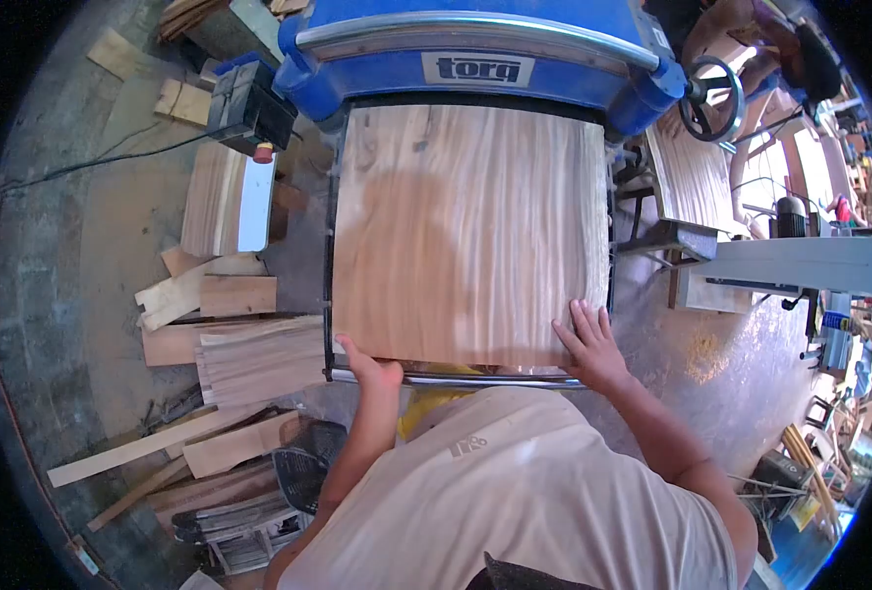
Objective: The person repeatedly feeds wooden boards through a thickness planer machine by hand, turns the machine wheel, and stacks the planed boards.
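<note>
A wide wooden panel [465, 236] with streaked grain lies flat on the bed of a blue thickness planer [377, 59], its far edge at the machine's opening. My left hand [369, 372] grips the near left corner, thumb at the edge and the other fingers hidden below. Near the right corner, my right hand [595, 349] rests on the panel's top with its fingers spread. A metal roller [436, 379] shows just under the near edge.
A black control box [249, 108] with a red button stands left of the planer. Stacked boards [259, 359] and offcuts lie on the left floor. At right are a handwheel [713, 98], another wooden panel [692, 167] and a grey machine [790, 265].
</note>
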A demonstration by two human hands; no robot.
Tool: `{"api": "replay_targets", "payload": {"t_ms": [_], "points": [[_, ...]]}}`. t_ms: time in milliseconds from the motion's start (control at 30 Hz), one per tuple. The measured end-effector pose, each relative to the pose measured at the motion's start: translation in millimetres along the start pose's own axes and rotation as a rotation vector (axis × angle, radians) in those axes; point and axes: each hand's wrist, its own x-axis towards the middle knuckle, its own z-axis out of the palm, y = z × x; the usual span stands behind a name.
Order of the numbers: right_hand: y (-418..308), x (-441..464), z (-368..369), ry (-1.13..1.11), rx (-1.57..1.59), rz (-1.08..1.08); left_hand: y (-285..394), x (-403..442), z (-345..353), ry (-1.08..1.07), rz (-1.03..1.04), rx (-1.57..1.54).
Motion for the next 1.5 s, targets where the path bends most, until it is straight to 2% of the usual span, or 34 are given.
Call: {"api": "replay_targets", "payload": {"t_ms": [433, 600, 833, 1000, 1233, 1433, 1500], "points": [[36, 57, -27, 0.025, -0.023, 0.043, -2, 47, 66, -0.093, 0.013, 0.038], [47, 73, -33, -0.006, -0.039, 0.049, -1, 55, 88, 0.005, 0.004, 0.062], [50, 77, -38, -0.002, -0.004, 0.04, 2, 52, 96, 0.022, -0.037, 0.05], [56, 87, -37, 0.024, 0.011, 0.049, -3, 78, 94, -0.129, -0.003, 0.085], [66, 103, -51, 0.019, 0.021, 0.048, -5, 94, 114, 0.017, -0.022, 0.125], [78, 113, -47, 0.059, 0.007, 0.046, -3, 108, 108, -0.192, -0.063, 0.198], [79, 114, -49, 0.089, 0.035, 0.046, 0, 109, 109, -0.254, -0.072, 0.315]]}}
